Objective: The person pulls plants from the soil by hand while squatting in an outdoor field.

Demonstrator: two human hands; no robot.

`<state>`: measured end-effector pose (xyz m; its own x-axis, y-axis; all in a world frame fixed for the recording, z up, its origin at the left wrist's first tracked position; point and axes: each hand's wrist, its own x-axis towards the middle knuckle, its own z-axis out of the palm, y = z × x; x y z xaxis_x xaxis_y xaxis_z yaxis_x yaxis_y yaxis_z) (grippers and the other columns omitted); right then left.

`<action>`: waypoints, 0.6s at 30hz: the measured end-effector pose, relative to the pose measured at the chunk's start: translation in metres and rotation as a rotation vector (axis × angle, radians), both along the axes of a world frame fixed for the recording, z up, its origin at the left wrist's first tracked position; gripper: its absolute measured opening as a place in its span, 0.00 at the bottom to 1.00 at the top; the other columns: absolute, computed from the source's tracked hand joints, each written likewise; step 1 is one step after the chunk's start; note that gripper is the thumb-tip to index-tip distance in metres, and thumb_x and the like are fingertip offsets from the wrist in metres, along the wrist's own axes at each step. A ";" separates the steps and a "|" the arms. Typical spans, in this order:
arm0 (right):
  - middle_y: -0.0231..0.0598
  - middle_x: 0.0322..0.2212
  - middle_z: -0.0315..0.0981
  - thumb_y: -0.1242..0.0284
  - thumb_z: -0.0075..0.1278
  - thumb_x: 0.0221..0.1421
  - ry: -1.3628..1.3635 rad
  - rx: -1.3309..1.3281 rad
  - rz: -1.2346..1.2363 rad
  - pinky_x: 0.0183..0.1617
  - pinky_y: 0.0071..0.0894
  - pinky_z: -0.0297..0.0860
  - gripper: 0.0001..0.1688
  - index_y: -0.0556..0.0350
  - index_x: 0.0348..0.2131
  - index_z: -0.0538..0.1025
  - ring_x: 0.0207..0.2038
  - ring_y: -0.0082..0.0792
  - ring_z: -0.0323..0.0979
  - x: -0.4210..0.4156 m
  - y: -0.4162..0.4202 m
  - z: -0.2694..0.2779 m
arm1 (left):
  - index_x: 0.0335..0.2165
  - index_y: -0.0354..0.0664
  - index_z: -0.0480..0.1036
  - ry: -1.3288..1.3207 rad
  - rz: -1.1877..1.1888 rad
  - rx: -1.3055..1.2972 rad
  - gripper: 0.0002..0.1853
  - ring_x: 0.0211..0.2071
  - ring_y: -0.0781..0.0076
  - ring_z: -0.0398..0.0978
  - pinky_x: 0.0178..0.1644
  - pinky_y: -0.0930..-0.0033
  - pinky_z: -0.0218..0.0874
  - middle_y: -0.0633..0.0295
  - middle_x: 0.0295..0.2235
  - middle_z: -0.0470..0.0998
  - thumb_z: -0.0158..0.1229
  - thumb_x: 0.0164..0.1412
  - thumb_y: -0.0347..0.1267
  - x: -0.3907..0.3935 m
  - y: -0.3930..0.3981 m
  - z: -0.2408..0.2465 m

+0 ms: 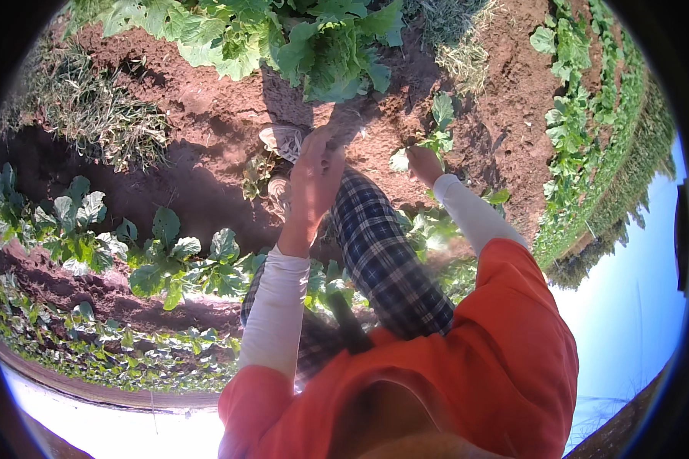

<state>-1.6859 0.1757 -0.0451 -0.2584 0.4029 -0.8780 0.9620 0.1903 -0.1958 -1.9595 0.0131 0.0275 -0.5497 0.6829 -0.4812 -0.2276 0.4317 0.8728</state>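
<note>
My left hand is raised in front of my shoe, fingers bent and blurred by glare. Nothing shows clearly in it, and its palm side is partly hidden. Over to the right, my right hand reaches down to a small leafy green plant growing from the reddish soil. Its fingers are curled in beside a pale leaf; whether they grip it is hidden. My plaid trouser leg lies between the two arms.
Large leafy greens stand ahead. Heaps of dry cut grass and straw lie on the soil. Young leafy plants run in a row at the left and behind. More crop rows extend along the right.
</note>
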 end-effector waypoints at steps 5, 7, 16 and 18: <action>0.52 0.36 0.70 0.66 0.41 0.54 -0.304 -0.673 0.244 0.30 0.30 0.71 0.35 0.47 0.58 0.47 0.26 0.33 0.74 -0.026 -0.041 0.075 | 0.50 0.50 0.58 0.607 -0.506 0.087 0.29 0.30 0.60 0.74 0.29 0.65 0.67 0.53 0.54 0.55 0.55 0.48 0.34 -0.036 0.114 -0.019; 0.47 0.33 0.72 0.65 0.45 0.52 -0.190 -0.650 0.212 0.29 0.29 0.71 0.39 0.47 0.58 0.46 0.22 0.31 0.73 -0.030 -0.031 0.069 | 0.50 0.52 0.57 0.809 -0.513 -0.184 0.30 0.31 0.57 0.74 0.27 0.62 0.67 0.54 0.54 0.55 0.55 0.47 0.37 -0.068 0.121 -0.052; 0.47 0.18 0.69 0.75 0.43 0.50 0.568 -0.035 0.037 0.26 0.30 0.66 0.13 0.59 0.38 0.69 0.22 0.34 0.72 -0.176 0.002 0.029 | 0.34 0.44 0.67 0.860 -0.151 -0.118 0.10 0.27 0.53 0.72 0.27 0.57 0.64 0.56 0.29 0.73 0.51 0.51 0.33 -0.121 0.047 -0.133; 0.49 0.18 0.69 0.76 0.44 0.48 0.646 0.160 0.126 0.26 0.31 0.67 0.17 0.61 0.41 0.67 0.21 0.35 0.72 -0.226 0.008 0.031 | 0.30 0.44 0.67 0.866 -0.125 -0.088 0.07 0.25 0.53 0.72 0.26 0.57 0.63 0.55 0.28 0.73 0.50 0.51 0.33 -0.124 0.040 -0.136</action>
